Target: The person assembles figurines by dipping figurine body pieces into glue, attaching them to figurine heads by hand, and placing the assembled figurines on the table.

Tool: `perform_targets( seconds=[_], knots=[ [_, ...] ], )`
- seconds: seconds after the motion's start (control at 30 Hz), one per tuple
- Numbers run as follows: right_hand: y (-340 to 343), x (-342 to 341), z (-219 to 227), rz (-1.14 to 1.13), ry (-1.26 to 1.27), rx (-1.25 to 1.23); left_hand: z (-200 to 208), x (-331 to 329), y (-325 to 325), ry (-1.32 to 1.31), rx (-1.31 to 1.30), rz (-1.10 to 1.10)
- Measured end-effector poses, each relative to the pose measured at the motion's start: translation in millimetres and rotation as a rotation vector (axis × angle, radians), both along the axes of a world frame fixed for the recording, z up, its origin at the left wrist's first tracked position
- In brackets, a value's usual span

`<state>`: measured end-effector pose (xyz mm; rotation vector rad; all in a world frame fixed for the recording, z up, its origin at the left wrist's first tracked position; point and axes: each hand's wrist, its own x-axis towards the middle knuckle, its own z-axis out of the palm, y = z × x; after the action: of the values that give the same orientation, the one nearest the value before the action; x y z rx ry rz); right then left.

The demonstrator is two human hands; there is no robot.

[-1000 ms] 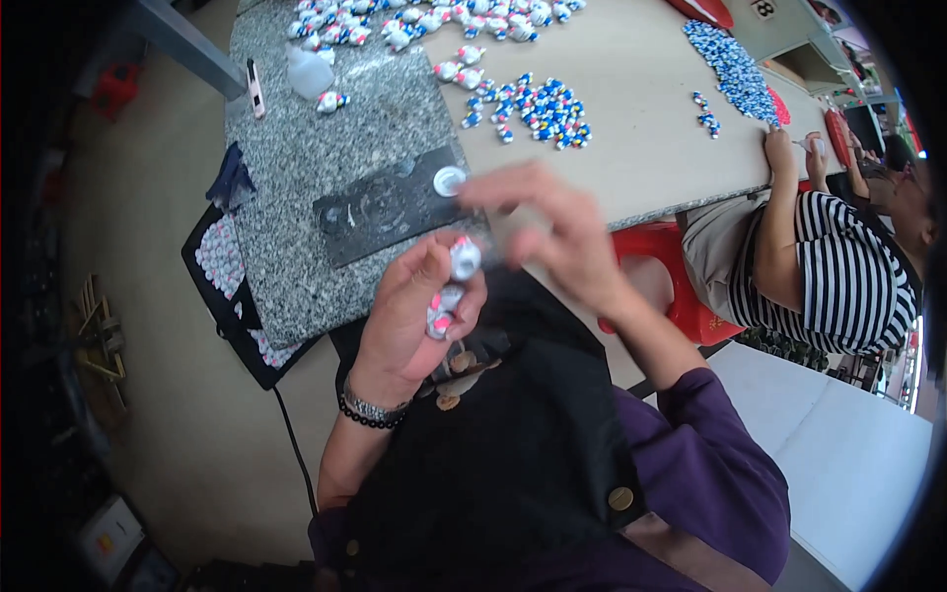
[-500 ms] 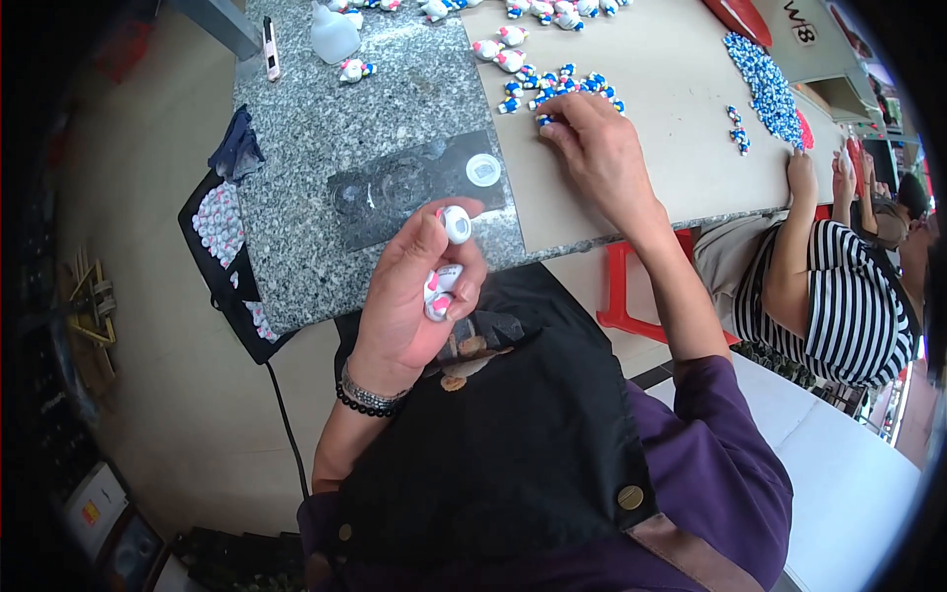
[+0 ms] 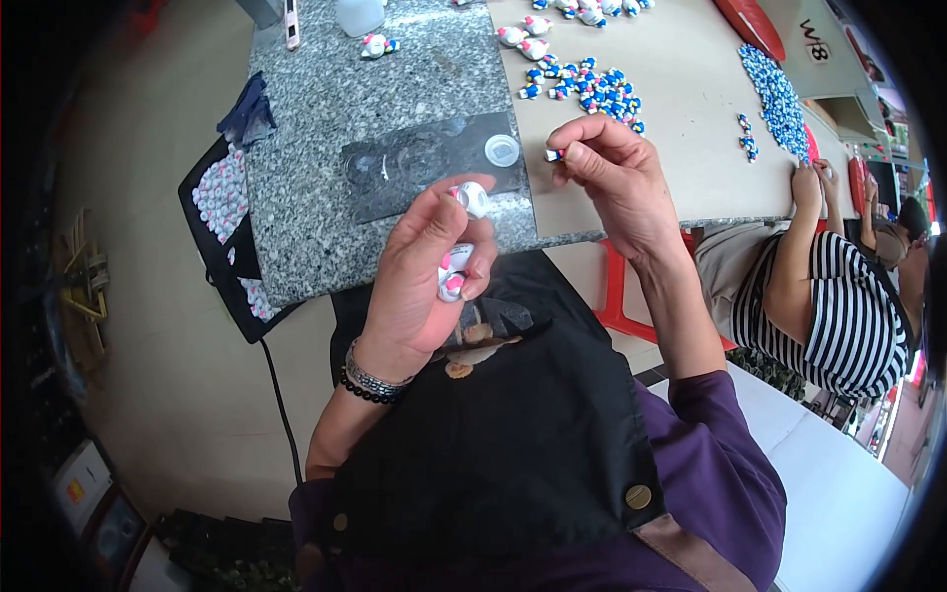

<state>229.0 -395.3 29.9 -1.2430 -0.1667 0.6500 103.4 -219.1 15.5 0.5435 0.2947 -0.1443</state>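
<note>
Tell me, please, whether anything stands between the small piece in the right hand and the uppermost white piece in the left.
Nothing visible: open space separates the right hand, pinching the small blue-and-white piece, from the uppermost white piece in the left hand. The round white disc lies beyond, on the dark slab.

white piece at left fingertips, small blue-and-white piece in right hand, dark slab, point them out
White piece (image 3: 476, 201): head view, rounded side.
Small blue-and-white piece (image 3: 553, 155): head view, exposed end.
Dark slab (image 3: 419, 158): head view, bare top.

The right hand (image 3: 626, 183) partly hides its small blue-and-white piece (image 3: 554, 155).
</note>
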Motion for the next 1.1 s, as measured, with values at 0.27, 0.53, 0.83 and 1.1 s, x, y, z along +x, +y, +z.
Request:
perform_targets(
  seconds=[0.27,0.53,0.83,1.1],
  knots=[
    [11.6,11.6,9.0,0.064,-1.211,-0.613,-2.2,-9.1,2.8,-0.025,0.126,0.064],
    [32.0,19.4,4.3,0.251,-1.509,-0.719,-1.4,-11.1,2.9,-0.079,0.379,0.132],
    [30.2,17.7,1.0,0.188,-1.447,-0.731,-1.5,-1.3,9.8,-0.165,0.645,0.186],
    [31.4,0.9,12.9,-0.016,-0.374,-0.241,0.7,18.5,1.3,-0.191,0.805,0.213]
  ],
)
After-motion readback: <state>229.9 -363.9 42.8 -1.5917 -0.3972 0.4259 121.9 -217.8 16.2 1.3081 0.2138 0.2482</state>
